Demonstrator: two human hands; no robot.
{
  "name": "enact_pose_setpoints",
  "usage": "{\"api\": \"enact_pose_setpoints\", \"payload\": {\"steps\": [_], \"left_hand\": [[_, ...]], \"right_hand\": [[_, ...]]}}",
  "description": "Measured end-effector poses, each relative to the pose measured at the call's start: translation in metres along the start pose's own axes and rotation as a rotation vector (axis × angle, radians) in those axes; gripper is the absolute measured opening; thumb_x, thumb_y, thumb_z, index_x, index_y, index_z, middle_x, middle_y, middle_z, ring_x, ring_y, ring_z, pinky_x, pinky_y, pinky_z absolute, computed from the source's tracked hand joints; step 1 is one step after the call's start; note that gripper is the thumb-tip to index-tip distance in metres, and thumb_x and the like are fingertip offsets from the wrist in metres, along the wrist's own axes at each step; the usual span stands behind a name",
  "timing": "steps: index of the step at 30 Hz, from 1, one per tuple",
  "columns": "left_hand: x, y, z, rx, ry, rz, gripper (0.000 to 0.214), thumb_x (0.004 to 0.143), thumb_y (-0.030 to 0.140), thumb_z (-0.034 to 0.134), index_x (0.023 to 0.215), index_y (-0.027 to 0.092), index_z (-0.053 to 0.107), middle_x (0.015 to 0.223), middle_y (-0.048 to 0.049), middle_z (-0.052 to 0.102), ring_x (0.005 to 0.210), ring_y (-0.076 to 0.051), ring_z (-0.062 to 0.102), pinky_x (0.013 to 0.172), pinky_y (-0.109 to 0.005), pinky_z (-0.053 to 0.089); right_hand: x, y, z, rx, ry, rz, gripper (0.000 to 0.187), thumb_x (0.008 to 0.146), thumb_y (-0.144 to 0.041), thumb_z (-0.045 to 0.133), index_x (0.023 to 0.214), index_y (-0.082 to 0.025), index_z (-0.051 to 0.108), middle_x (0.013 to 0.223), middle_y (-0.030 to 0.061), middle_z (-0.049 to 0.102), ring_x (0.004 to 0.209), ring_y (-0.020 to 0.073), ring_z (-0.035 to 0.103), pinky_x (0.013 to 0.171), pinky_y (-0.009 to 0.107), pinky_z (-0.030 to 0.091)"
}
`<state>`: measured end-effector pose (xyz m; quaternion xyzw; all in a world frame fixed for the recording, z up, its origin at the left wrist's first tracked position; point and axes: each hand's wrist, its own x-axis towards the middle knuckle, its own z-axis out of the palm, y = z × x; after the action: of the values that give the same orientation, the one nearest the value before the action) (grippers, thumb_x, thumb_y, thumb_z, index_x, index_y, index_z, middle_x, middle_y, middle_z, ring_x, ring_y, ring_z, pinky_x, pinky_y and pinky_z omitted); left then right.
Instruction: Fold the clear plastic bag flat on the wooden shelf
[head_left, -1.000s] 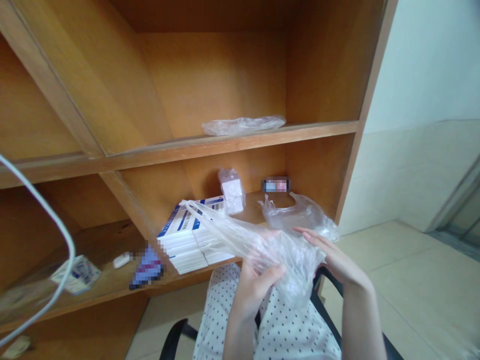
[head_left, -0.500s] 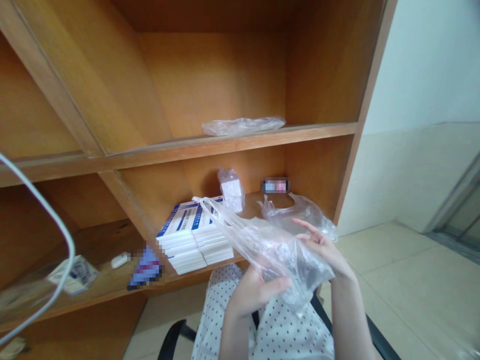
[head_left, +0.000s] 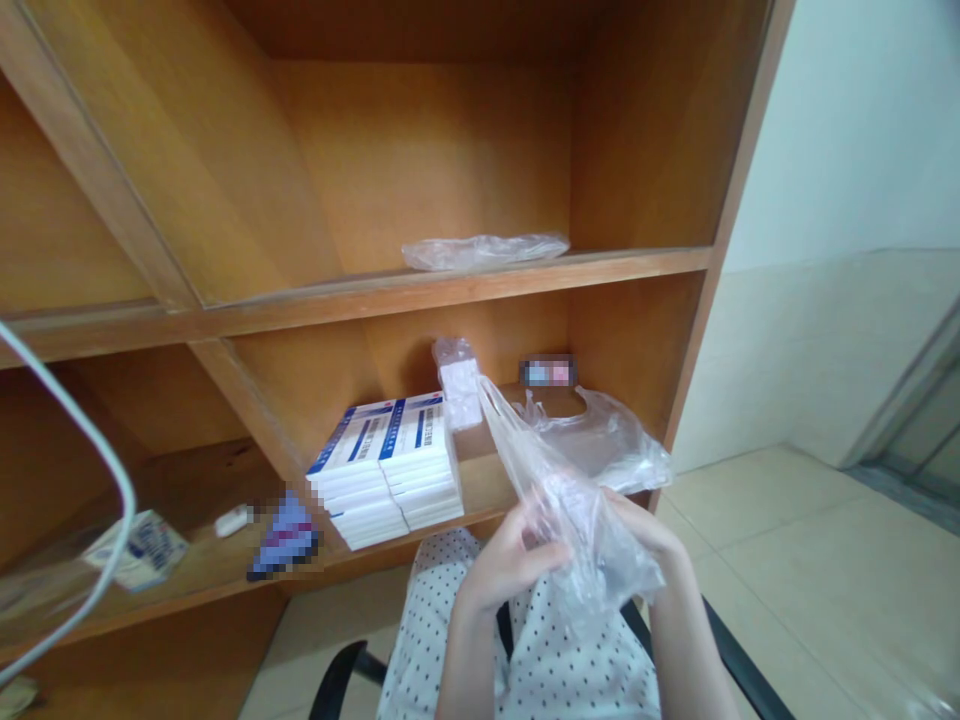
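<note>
Head view: L hand [head_left: 504,570] and R hand [head_left: 646,540] together above lap, both clamped on clear plastic bag [head_left: 577,525]. Bag bunched btwn them, main mass btwn the palms and hanging just below. L hand fingers curled over near side of film; R hand fingers wrap right side, partly seen through film. One long gathered end of bag rises up-left out of the hands, tip near small film-wrapped white pack [head_left: 459,385]; contact cannot be confirmed.

Lower shelf of wooden shelf unit [head_left: 480,268], just past hands: second crumpled clear bag [head_left: 600,440] at right; stack of white boxes w/ blue print [head_left: 386,470] left of held bag; blurred small item [head_left: 547,372] at back. Further left, one step lower: blurred blue item [head_left: 285,537], small white object [head_left: 232,520], white-and-blue carton [head_left: 135,550]. White cable [head_left: 90,450] crosses left of view.

Upper shelf: flattened clear bag [head_left: 484,252], well apart from hands.

Below hands: polka-dot garment [head_left: 559,640] on lap, black chair arm [head_left: 337,680] at lower left. Tiled floor [head_left: 810,580] at right.
</note>
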<state>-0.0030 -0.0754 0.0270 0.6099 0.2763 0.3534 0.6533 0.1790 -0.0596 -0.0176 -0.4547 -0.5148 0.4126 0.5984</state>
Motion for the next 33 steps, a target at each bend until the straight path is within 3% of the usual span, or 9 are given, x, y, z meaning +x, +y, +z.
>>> {"api": "enact_pose_setpoints", "payload": {"steps": [3, 4, 9, 14, 17, 20, 24, 27, 33], "left_hand": [[0.001, 0.001, -0.004, -0.009, 0.031, 0.011, 0.06, 0.068, 0.019, 0.07, 0.125, 0.019, 0.052, 0.102, -0.0063, 0.064, 0.091, -0.02, 0.059, 0.083, -0.032, 0.043], [0.002, 0.001, -0.007, -0.012, 0.056, 0.009, 0.06, 0.068, 0.019, 0.071, 0.124, 0.018, 0.053, 0.102, -0.0059, 0.064, 0.091, -0.019, 0.059, 0.084, -0.032, 0.043], [0.011, -0.003, -0.022, -0.071, 0.193, 0.007, 0.064, 0.066, 0.02, 0.074, 0.126, 0.019, 0.051, 0.104, -0.0067, 0.064, 0.091, -0.018, 0.059, 0.083, -0.029, 0.043], [0.049, -0.028, -0.037, -0.048, 0.263, 0.038, 0.061, 0.069, 0.025, 0.073, 0.124, 0.017, 0.048, 0.09, -0.0057, 0.064, 0.08, -0.017, 0.061, 0.074, -0.029, 0.045], [0.081, -0.049, -0.042, 0.07, 0.384, 0.039, 0.062, 0.071, 0.026, 0.07, 0.125, 0.015, 0.043, 0.073, 0.0013, 0.057, 0.062, -0.011, 0.055, 0.064, -0.026, 0.044], [0.104, -0.065, -0.044, 0.329, 0.49, 0.001, 0.067, 0.068, 0.023, 0.071, 0.127, 0.014, 0.04, 0.067, 0.0032, 0.055, 0.063, -0.013, 0.056, 0.066, -0.026, 0.044], [0.111, -0.066, -0.039, 0.747, 0.55, 0.007, 0.063, 0.072, 0.033, 0.067, 0.126, 0.013, 0.042, 0.09, -0.0096, 0.062, 0.088, -0.024, 0.06, 0.078, -0.034, 0.045], [0.115, -0.055, -0.031, 1.072, 0.676, 0.086, 0.056, 0.081, 0.043, 0.055, 0.126, 0.011, 0.044, 0.115, -0.019, 0.055, 0.11, -0.031, 0.051, 0.09, -0.041, 0.041], [0.162, -0.047, -0.028, 1.393, 0.57, 0.235, 0.041, 0.091, 0.037, 0.034, 0.123, 0.018, 0.052, 0.137, -0.0128, 0.045, 0.126, -0.026, 0.04, 0.103, -0.043, 0.031]], "right_hand": [[0.008, 0.002, 0.0, 0.231, -0.275, 0.227, 0.03, 0.066, -0.038, 0.072, 0.086, -0.015, 0.068, 0.068, 0.002, 0.066, 0.056, 0.0162, 0.06, 0.054, 0.029, 0.05], [0.012, 0.001, -0.001, 0.275, -0.264, 0.24, 0.035, 0.066, -0.039, 0.072, 0.092, -0.015, 0.066, 0.07, 0.0022, 0.066, 0.056, 0.015, 0.059, 0.053, 0.027, 0.048], [0.043, 0.002, -0.01, 0.142, 0.078, 0.077, 0.048, 0.069, -0.046, 0.068, 0.106, -0.016, 0.059, 0.073, 0.0006, 0.065, 0.055, 0.0119, 0.054, 0.052, 0.022, 0.041], [0.077, 0.012, -0.025, -0.338, 0.454, -0.254, 0.037, 0.077, -0.039, 0.058, 0.103, -0.013, 0.059, 0.097, 0.0096, 0.065, 0.083, 0.0193, 0.058, 0.076, 0.032, 0.044], [0.093, 0.018, -0.033, -0.641, 0.52, -0.177, 0.032, 0.082, -0.032, 0.049, 0.109, -0.016, 0.058, 0.105, 0.0107, 0.064, 0.095, 0.0229, 0.058, 0.084, 0.035, 0.042], [0.102, 0.023, -0.04, -0.896, 0.583, 0.004, 0.032, 0.085, -0.026, 0.042, 0.113, -0.02, 0.055, 0.11, 0.0098, 0.061, 0.098, 0.0242, 0.058, 0.082, 0.035, 0.042], [0.102, 0.023, -0.046, -1.131, 0.536, 0.107, 0.038, 0.086, -0.024, 0.04, 0.123, -0.016, 0.049, 0.111, 0.0146, 0.058, 0.1, 0.0282, 0.057, 0.079, 0.037, 0.043], [0.096, 0.017, -0.043, -1.32, 0.493, 0.083, 0.054, 0.083, -0.028, 0.048, 0.132, -0.007, 0.039, 0.111, 0.0217, 0.055, 0.106, 0.0352, 0.051, 0.083, 0.043, 0.041], [0.122, 0.013, -0.021, -1.441, 0.276, -0.251, 0.055, 0.089, -0.032, 0.037, 0.139, -0.012, 0.031, 0.136, 0.019, 0.042, 0.124, 0.0331, 0.037, 0.097, 0.044, 0.032]]}}
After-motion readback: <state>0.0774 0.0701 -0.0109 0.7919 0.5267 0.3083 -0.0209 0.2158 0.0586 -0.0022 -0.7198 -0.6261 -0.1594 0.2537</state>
